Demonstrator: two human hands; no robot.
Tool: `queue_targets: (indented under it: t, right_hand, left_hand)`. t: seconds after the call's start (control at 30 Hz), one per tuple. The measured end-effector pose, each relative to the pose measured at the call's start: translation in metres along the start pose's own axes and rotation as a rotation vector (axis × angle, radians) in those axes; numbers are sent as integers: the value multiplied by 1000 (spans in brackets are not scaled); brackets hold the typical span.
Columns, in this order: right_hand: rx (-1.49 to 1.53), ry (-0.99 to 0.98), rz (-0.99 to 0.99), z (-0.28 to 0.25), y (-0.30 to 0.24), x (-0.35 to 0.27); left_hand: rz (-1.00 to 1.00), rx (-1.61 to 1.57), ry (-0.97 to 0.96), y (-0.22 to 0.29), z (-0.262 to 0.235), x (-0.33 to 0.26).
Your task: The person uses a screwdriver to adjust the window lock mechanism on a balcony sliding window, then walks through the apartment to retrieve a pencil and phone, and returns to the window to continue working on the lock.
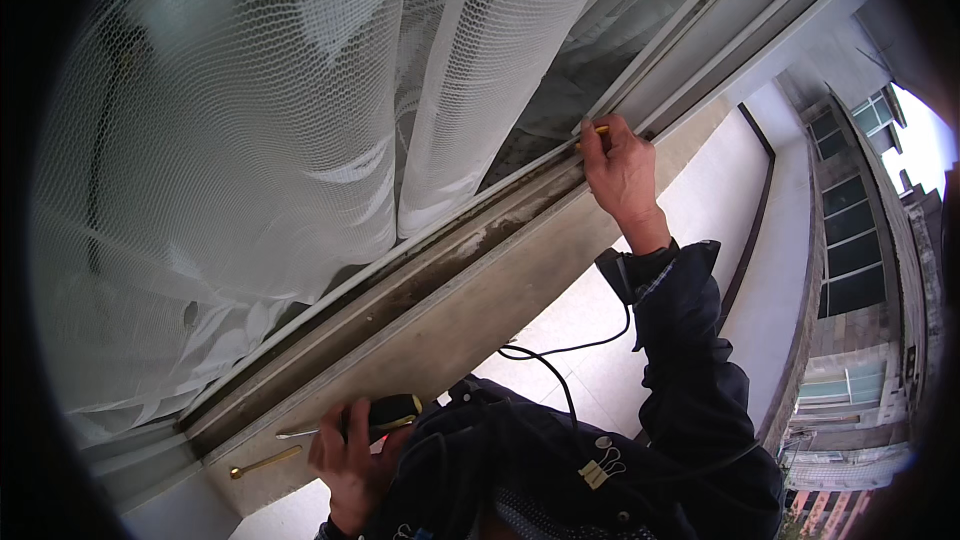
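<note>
Behind our hands hangs a white honeycomb-mesh net curtain (250, 140), soft and folded, over a sliding window whose grey metal track (440, 250) runs on a slant and looks grimy, streaked with dirt along its channel. Below it lies a smooth, pale stone sill (470, 325), the surface that carries our loose bits.

Our right hand (622, 172) is pinched shut on a small yellow-ended tool (598, 129), its tip pressed into the track at the far end. Our left hand (345, 460) is closed around a screwdriver (385, 414) with a black-and-yellow handle, its thin steel shaft pointing away along the sill. Just beyond that grip rests a slim brass pin (265, 461), apart from the hand.

We judge the work on the track to be mid-way: the channel is still dirty, the pin lies unused, and both tools are in hand.
</note>
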State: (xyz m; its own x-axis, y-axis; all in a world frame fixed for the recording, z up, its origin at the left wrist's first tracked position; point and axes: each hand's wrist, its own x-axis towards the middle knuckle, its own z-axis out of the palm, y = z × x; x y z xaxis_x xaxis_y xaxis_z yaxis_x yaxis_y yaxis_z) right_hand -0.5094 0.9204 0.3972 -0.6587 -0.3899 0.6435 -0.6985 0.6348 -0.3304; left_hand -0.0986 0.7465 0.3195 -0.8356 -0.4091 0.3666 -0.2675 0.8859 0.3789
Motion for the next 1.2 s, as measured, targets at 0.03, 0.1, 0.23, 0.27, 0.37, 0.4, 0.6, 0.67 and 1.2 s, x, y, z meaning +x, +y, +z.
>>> queue_targets:
  t: [0.03, 0.1, 0.23, 0.27, 0.37, 0.4, 0.6, 0.67, 1.2]
  right_hand:
    - [18, -27, 27, 7, 3, 2]
    - [34, -65, -12, 17, 1, -2]
    - [155, -171, -146, 29, -34, -24]
    - [198, -193, -183, 30, -47, -32]
    - [395, -264, -217, 34, -89, -57]
    - [465, -319, -216, 36, -105, -65]
    - [794, -312, -396, 53, -198, -97]
    - [854, -306, -368, 48, -204, -96]
    - [287, -55, -66, 16, -64, -37]
  left_hand:
    - [-10, -21, -7, 0, 0, 0]
    - [-7, -34, 1, -1, 0, -1]
    - [-5, -7, 13, -1, 0, -1]
    - [-12, -6, 18, -1, 1, -1]
    - [-12, -8, 20, -1, 2, -1]
    - [-10, -9, 23, -1, 2, -1]
    - [4, 6, 34, -1, 5, -3]
    - [9, 8, 33, -2, 4, -3]
    - [-89, 2, -178, 18, -16, 12]
